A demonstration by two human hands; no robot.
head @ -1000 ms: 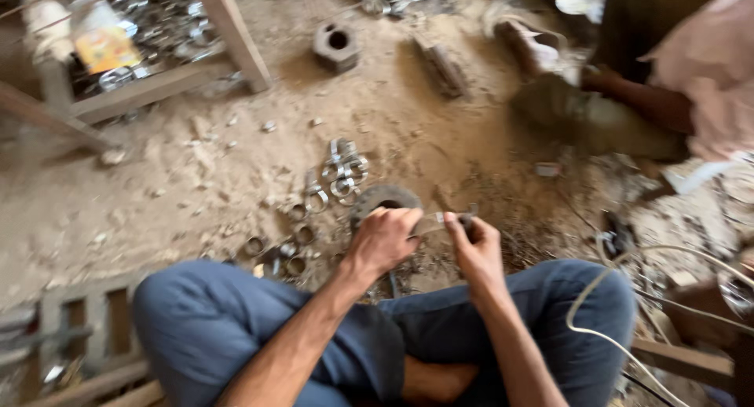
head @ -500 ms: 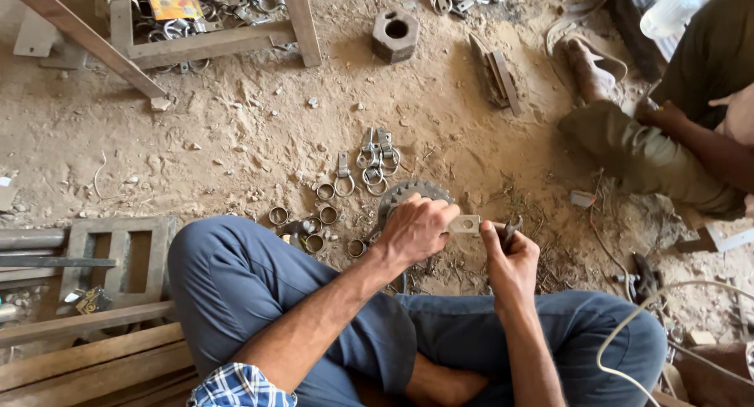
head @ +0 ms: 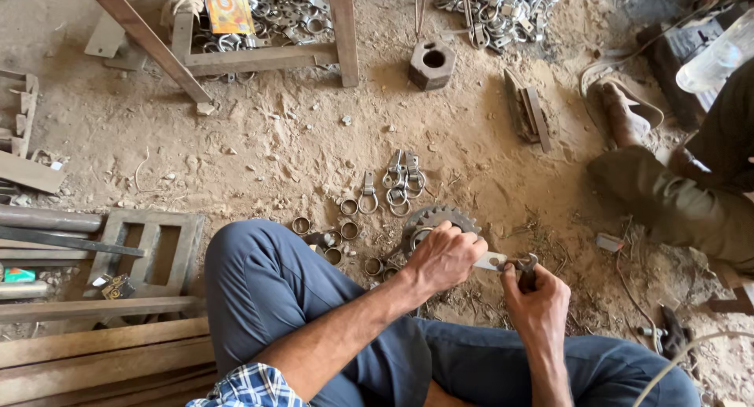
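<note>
Here metal strip [head: 493, 260] bridges both hands' grip.

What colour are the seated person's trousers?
Dark blue trousers, clearest in the head view.

left hand [head: 444, 258] fisted, right hand [head: 538, 297] gripping

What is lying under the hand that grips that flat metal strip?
Under the left hand holding the metal strip lies a toothed gear wheel on the dirt floor. Only its upper teeth show; the hand covers its centre and lower half.
</note>
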